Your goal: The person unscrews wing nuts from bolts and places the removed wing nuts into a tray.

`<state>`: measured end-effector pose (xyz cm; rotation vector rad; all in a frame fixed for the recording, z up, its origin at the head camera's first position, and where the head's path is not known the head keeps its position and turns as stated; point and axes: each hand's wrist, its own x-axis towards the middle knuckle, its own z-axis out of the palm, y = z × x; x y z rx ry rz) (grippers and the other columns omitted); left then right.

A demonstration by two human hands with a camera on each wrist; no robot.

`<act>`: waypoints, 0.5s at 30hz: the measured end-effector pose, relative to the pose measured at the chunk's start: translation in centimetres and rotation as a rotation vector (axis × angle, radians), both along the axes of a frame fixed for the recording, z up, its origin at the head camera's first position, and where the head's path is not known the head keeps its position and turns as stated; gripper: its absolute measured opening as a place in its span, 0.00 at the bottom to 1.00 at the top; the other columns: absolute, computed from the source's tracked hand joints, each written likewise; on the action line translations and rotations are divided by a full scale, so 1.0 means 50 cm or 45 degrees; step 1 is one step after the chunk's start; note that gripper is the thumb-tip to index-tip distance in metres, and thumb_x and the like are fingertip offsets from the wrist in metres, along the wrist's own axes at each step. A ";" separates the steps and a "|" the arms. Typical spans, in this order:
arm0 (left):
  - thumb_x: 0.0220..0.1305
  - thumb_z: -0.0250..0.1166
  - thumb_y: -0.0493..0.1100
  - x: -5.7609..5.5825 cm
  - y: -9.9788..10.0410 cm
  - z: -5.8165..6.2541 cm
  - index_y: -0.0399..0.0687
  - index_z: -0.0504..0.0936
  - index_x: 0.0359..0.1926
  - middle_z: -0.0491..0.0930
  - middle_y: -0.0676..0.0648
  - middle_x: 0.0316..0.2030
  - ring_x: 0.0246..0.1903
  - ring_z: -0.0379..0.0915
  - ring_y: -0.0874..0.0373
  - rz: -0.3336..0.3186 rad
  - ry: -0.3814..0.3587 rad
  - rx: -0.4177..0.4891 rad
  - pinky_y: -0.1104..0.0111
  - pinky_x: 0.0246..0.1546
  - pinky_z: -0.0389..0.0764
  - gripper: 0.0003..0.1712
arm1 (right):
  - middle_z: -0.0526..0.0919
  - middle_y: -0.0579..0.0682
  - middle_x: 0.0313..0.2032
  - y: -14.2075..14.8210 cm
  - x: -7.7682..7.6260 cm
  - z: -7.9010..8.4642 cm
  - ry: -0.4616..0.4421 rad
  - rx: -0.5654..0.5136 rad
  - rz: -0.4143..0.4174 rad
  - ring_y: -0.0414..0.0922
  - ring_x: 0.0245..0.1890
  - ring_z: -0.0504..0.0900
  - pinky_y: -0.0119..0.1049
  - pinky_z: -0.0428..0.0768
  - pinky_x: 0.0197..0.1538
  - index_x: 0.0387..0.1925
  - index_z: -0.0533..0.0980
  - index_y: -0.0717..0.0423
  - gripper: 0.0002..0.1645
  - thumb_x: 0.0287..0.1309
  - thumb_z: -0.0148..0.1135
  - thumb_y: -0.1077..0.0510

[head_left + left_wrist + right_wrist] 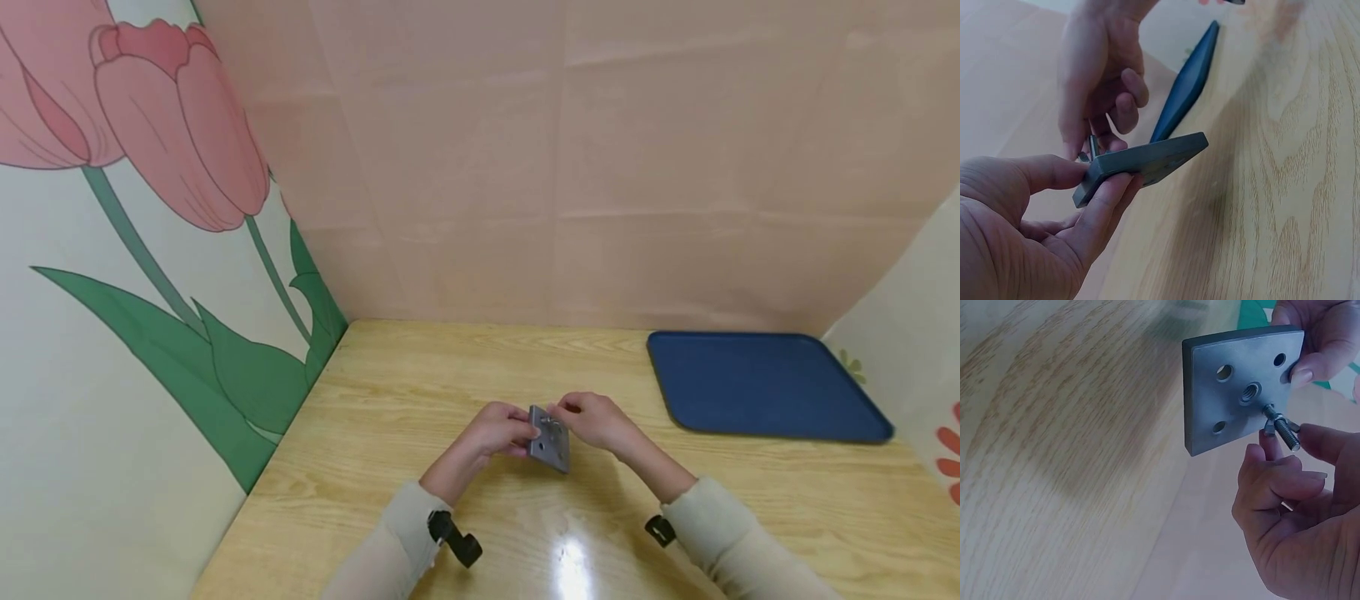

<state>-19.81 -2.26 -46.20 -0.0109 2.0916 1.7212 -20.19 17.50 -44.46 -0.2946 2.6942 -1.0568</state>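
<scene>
A square grey metal plate [553, 451] is held up above the table, tilted on edge. My left hand [497, 430] grips it by one edge, thumb on one face and fingers on the other. In the right wrist view, the plate [1244, 362] has a threaded hole in its middle and smaller holes near the corners. A threaded bolt [1286, 432] sticks out through one corner hole. On that bolt sits a small wing nut [1270, 429], which my right hand [598, 421] pinches between thumb and index finger. The other right fingers are curled below.
A dark blue tray [765, 383] lies on the wooden table [420, 375] at the back right. A pink back wall [562, 167] and a tulip-patterned left wall [97, 400] border the table. Black camera straps [456, 538] are on both wrists.
</scene>
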 end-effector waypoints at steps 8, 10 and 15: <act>0.62 0.69 0.33 -0.001 -0.004 -0.004 0.29 0.80 0.53 0.86 0.41 0.35 0.32 0.84 0.56 0.008 -0.007 0.024 0.69 0.29 0.86 0.18 | 0.81 0.49 0.37 0.000 0.003 -0.001 0.136 0.038 0.082 0.45 0.33 0.75 0.38 0.74 0.33 0.40 0.82 0.51 0.13 0.69 0.62 0.46; 0.62 0.69 0.33 -0.002 -0.005 -0.005 0.29 0.80 0.53 0.86 0.41 0.35 0.32 0.84 0.56 0.008 -0.007 0.024 0.69 0.29 0.86 0.18 | 0.80 0.49 0.36 0.001 0.003 -0.003 0.210 0.048 0.127 0.44 0.31 0.74 0.38 0.74 0.32 0.41 0.82 0.51 0.11 0.68 0.64 0.49; 0.62 0.69 0.33 -0.004 -0.007 -0.009 0.29 0.80 0.53 0.86 0.41 0.35 0.32 0.83 0.56 0.014 -0.007 0.034 0.69 0.29 0.86 0.19 | 0.78 0.48 0.38 0.004 0.005 -0.013 0.493 0.182 0.289 0.44 0.33 0.78 0.36 0.77 0.33 0.45 0.81 0.52 0.11 0.64 0.69 0.53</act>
